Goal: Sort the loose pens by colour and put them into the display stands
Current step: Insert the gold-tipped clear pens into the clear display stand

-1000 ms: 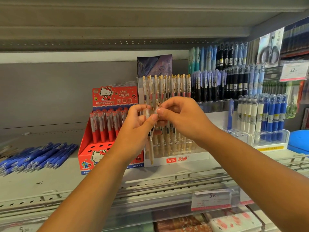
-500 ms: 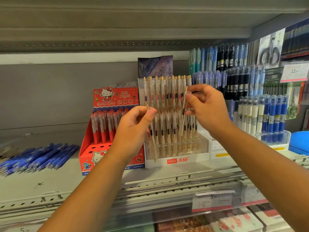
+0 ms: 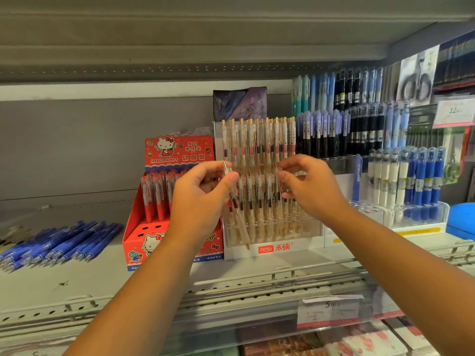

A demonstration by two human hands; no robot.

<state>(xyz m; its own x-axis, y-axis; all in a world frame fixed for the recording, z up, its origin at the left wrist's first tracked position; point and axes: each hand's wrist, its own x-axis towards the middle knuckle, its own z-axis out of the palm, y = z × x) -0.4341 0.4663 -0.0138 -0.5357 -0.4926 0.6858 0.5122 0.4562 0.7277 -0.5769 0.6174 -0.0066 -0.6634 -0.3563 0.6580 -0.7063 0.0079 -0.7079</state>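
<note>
Hands work at the clear stand (image 3: 303, 232). One, the left hand (image 3: 203, 199), pinches a clear pen (image 3: 237, 214), tilted, just in front of the stand. Its partner, the right hand (image 3: 311, 191), pinches a second pen (image 3: 277, 196) standing in the stand. Hold each pen straight up over a free hole, then push down

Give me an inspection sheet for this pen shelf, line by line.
Surface: grey metal shelf with a perforated front rail.
Job's things: clear plastic display stand holding two rows of clear gold-clipped pens; red cardboard cartoon-cat stand with red pens; loose blue pens piled at left.
Clutter: dark purple box behind the clear stand.
Grippers: left hand grips a clear gold-tipped pen, tilted, in front of the stand; right hand pinches the top of a second clear pen in the front row.
Cables: nothing seen.
Surroundings: tiered racks of blue and black pens at right; packaged scissors; price tag on the rail.
</note>
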